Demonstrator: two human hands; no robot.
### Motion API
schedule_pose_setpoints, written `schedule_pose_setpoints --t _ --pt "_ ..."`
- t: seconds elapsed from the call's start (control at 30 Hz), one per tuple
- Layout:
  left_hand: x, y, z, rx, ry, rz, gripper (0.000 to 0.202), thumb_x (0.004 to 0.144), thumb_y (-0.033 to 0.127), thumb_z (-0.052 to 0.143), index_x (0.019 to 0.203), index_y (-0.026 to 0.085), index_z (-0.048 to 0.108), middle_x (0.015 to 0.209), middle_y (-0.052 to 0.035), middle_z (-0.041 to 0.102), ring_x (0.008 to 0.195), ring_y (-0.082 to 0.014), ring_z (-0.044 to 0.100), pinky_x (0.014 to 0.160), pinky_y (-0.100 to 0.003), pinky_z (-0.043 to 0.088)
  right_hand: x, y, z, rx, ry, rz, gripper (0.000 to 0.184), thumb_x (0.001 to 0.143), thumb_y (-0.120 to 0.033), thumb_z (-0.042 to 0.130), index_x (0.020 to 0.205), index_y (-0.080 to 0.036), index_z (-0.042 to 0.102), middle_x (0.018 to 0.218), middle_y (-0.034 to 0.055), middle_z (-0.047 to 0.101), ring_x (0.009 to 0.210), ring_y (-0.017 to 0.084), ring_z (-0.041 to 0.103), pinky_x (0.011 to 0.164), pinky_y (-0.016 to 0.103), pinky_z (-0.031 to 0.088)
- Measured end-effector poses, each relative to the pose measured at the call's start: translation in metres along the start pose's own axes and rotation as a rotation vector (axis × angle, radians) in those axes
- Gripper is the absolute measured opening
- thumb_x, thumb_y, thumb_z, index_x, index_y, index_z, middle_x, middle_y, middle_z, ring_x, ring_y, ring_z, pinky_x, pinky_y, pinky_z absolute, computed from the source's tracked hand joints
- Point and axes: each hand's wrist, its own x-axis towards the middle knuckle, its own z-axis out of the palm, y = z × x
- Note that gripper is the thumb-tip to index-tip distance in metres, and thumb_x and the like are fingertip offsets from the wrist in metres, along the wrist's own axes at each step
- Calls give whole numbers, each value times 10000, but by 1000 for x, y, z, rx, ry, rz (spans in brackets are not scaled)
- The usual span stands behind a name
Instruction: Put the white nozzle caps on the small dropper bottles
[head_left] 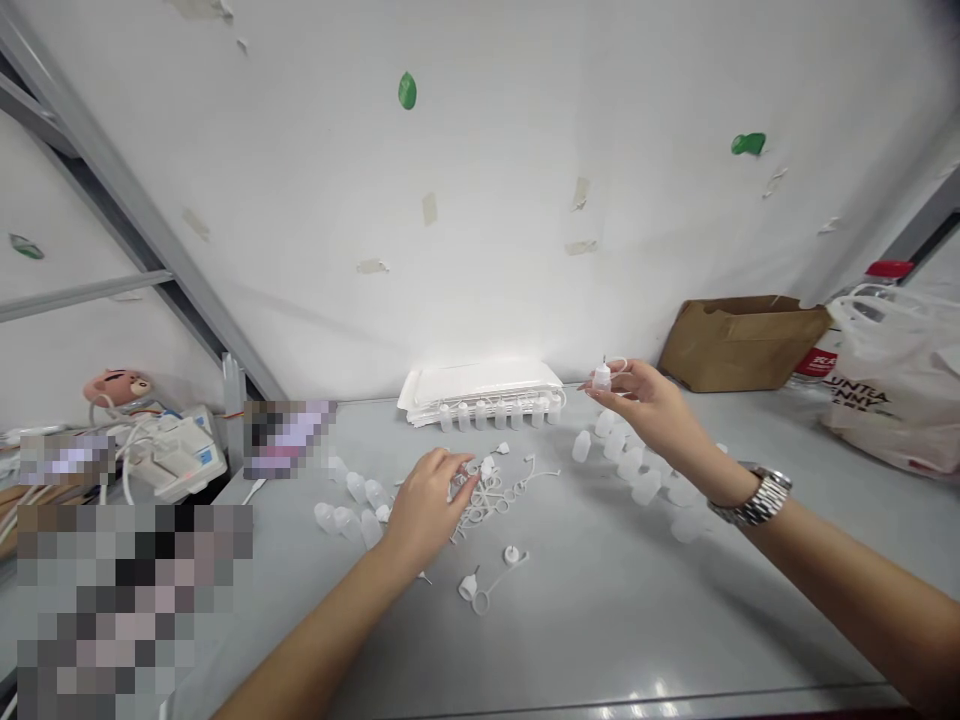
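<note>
My right hand (651,404) is raised over the grey table (600,600), its fingers pinched on a small white dropper bottle (601,376) with a tethered cap. Below and behind it lie several small translucent bottles (637,470). My left hand (429,502) reaches palm down into a pile of white tethered caps (499,490), with its fingertips on the caps; whether it grips one I cannot tell. More small bottles (352,505) lie just left of that hand. A single cap (474,588) lies nearer to me.
A white tray (484,385) with a row of upright bottles in front stands by the wall. A brown paper bag (739,340) and a white plastic bag (896,385) are at the back right. Cables and a pink toy (116,385) lie at the left.
</note>
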Motion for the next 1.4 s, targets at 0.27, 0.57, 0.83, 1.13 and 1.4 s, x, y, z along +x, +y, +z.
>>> schedule_pose_setpoints --t 0.27,0.57,0.83,1.13,1.4 --pt "-3 -1 -3 129 -326 173 307 836 312 455 1118 237 550 970 -48 566 855 -184 561 774 -330 449 28 14 1 -251 25 33 260 718 -400 614 857 -181 623 1039 89 602 873 224 567 704 328 430" --pt "-2 -4 -3 150 -374 196 224 762 352 597 948 233 636 880 -28 604 863 -192 554 750 -310 448 48 33 8 -467 -153 56 94 711 -277 593 740 -190 571 748 30 641 663 170 579 552 250 400" --pt "-2 -3 -3 109 -313 218 159 817 283 520 827 236 671 831 -35 628 825 -191 560 712 -310 442 50 43 24 -637 -281 -12 78 687 -244 594 754 -204 595 795 57 667 712 220 603 591 283 387" --pt "-1 0 -6 -96 -263 89 183 790 359 539 780 263 694 872 -29 604 827 -189 558 697 -305 454 50 38 10 -738 -245 -76 330 730 -395 576 990 -193 605 955 86 668 918 290 581 751 382 373" --pt "1 5 -11 -173 -242 6 187 754 392 570 752 251 693 1014 -52 577 962 -222 546 731 -326 460 10 18 7 -857 -179 -257 284 819 -416 506 898 -175 634 831 89 660 857 273 556 722 374 365"
